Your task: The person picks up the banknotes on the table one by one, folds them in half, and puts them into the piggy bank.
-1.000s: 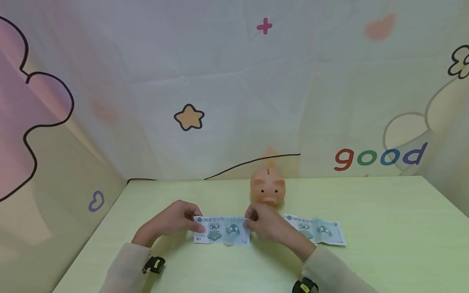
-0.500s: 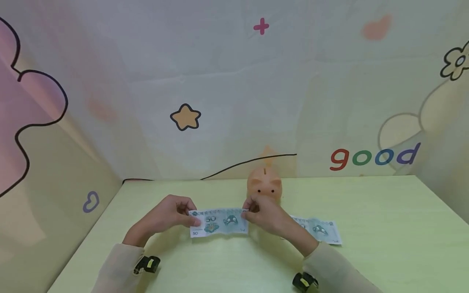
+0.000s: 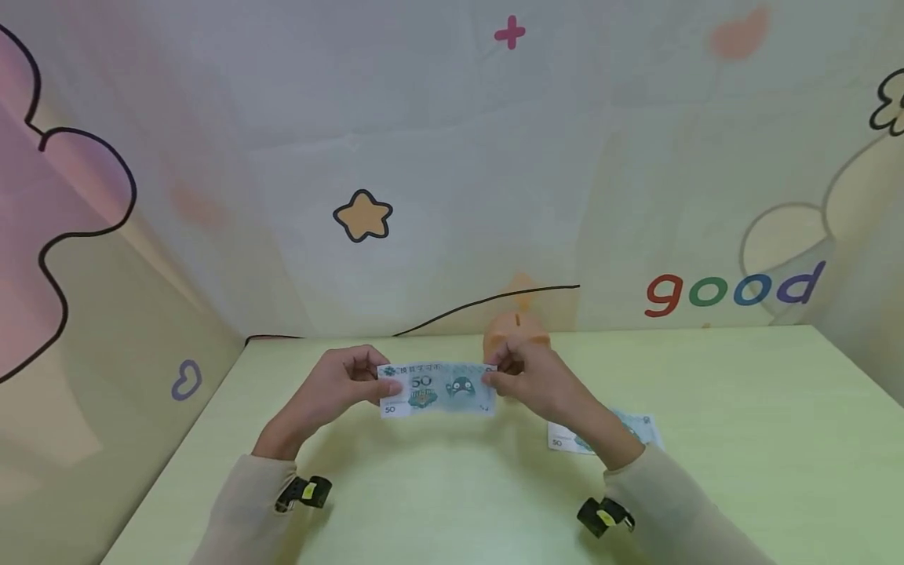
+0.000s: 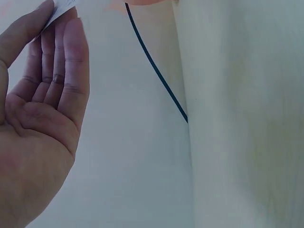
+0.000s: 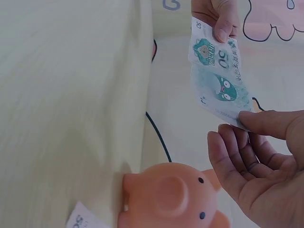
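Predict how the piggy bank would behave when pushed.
The piggy bank would probably slide rather than roll, standing on stubby legs. Its coin slot suggests a hollow, perhaps light body. Smooth and rounded, it may feel slippery.

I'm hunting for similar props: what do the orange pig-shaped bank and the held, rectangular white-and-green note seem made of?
The orange pig-shaped bank: probably moulded plastic, fairly matte, given its smooth, even colouring; ceramic is possible. The held, rectangular white-and-green note: likely thin printed paper, matte, as it looks creased and bends.
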### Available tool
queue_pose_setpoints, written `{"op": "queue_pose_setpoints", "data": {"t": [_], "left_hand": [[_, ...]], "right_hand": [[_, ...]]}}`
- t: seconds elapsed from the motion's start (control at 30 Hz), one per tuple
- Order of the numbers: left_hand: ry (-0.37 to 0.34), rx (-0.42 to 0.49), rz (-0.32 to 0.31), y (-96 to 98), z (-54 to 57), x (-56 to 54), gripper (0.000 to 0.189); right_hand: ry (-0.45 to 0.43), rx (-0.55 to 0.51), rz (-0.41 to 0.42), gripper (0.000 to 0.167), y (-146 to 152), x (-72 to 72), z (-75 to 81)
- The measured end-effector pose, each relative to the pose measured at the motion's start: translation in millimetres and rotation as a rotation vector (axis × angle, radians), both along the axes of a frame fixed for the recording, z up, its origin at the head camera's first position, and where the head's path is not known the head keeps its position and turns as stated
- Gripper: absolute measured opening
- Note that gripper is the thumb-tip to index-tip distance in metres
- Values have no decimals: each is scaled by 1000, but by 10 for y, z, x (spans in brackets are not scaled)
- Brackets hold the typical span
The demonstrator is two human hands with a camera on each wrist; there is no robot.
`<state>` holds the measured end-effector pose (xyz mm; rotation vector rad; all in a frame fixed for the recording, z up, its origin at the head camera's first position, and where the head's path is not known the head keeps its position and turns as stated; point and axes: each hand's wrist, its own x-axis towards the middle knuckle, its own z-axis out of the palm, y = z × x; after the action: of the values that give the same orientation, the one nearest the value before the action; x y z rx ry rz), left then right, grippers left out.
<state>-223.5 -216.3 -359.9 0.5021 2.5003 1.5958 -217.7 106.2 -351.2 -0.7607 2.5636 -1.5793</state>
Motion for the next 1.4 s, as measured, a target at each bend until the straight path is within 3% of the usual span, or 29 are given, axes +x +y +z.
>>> {"op": "queue_pose_setpoints", "data": {"t": [0.27, 0.6, 0.87, 1.1, 1.4], "left_hand": [[29, 79, 46, 100, 107, -8, 21], [98, 112, 88, 205, 283, 4, 20], [119, 149, 101, 307, 382, 32, 20], [200, 200, 142, 438, 455, 40, 19], [305, 226, 248, 576, 473, 89, 17]], "right_hand": [[30, -1, -82, 8, 96, 12, 129], [-12, -67, -102, 10, 159, 42, 282], [43, -60, -188, 17, 225, 98, 432], [92, -104, -227, 12, 241, 92, 451], [163, -113, -302, 15, 187, 158, 461]]}}
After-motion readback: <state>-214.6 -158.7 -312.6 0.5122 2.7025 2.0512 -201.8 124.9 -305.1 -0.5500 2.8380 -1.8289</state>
